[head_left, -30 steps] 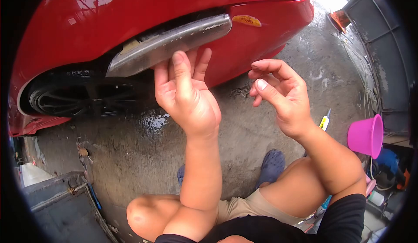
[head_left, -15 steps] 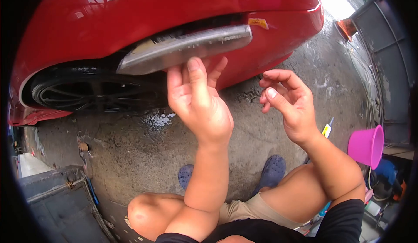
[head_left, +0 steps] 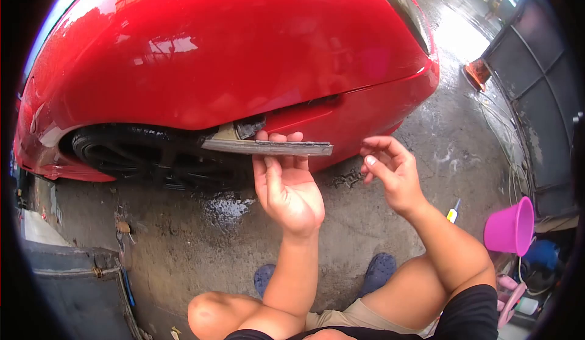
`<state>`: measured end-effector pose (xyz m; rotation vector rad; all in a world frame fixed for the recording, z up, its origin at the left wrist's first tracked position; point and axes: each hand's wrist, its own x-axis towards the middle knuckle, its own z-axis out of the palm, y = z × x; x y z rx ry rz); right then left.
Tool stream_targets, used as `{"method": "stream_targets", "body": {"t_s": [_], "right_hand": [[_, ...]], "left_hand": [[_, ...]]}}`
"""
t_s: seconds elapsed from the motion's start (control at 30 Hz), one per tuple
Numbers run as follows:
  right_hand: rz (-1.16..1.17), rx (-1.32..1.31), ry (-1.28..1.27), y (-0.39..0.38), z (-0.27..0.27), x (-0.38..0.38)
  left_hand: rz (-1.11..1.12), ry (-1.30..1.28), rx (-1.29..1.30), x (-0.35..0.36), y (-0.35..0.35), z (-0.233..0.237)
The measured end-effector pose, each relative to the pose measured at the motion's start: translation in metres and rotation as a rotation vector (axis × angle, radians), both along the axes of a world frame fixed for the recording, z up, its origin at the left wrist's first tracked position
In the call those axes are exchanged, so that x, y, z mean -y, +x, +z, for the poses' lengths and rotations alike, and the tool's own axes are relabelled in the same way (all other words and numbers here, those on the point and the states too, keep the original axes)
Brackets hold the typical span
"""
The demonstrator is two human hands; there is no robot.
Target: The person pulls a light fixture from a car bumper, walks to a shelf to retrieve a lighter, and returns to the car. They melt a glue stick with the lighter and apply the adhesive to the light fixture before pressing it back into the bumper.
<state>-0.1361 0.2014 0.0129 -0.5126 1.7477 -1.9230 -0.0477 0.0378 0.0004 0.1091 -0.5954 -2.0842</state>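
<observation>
My left hand (head_left: 292, 196) grips a long, narrow car side marker light (head_left: 268, 148), thumb on the near side and fingers behind it. The light is seen nearly edge-on, its clear, tapered end to the left, in front of the red car's bumper (head_left: 390, 105). Behind it, a slot opens in the bumper, and a dark fitting (head_left: 250, 126) shows above the light. To the right, my right hand (head_left: 390, 172) hovers with fingers loosely curled and thumb apart from them, nothing visible in it.
A black wheel (head_left: 152, 157) sits under the red fender at left. On the wet concrete floor (head_left: 183, 236) lies a yellow-labelled tube (head_left: 453, 213). A pink bucket (head_left: 509, 227) stands at right, beside cleaning items. Grey metal gates (head_left: 536, 96) flank the space.
The light has gone from its broad clear face showing to edge-on, and sits lower in view. The orange-yellow label on the bumper is out of sight. My view now takes in more of the car.
</observation>
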Motion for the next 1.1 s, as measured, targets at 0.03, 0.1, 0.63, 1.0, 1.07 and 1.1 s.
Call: {"method": "stream_targets", "body": {"t_s": [0.03, 0.1, 0.63, 1.0, 1.07, 1.1], "right_hand": [[0.020, -0.059, 0.042, -0.012, 0.008, -0.004], [0.046, -0.248, 0.153, -0.035, 0.030, -0.022], [0.157, 0.253, 1.634, 0.060, -0.299, -0.298], [-0.078, 0.446, 1.491, 0.101, -0.283, -0.299], [-0.085, 0.453, 1.532, 0.115, -0.305, -0.327], [-0.153, 0.433, 1.556, 0.114, -0.322, -0.336]], "left_hand": [[0.003, -0.006, -0.034, 0.001, 0.000, -0.001], [-0.028, 0.008, -0.097, 0.001, -0.001, -0.005], [-0.130, -0.236, 0.157, 0.025, 0.015, 0.001], [-0.193, -0.120, 0.225, 0.028, 0.024, 0.021], [-0.256, -0.066, 0.217, 0.029, 0.025, 0.033], [-0.293, -0.052, 0.194, 0.031, 0.027, 0.034]]}}
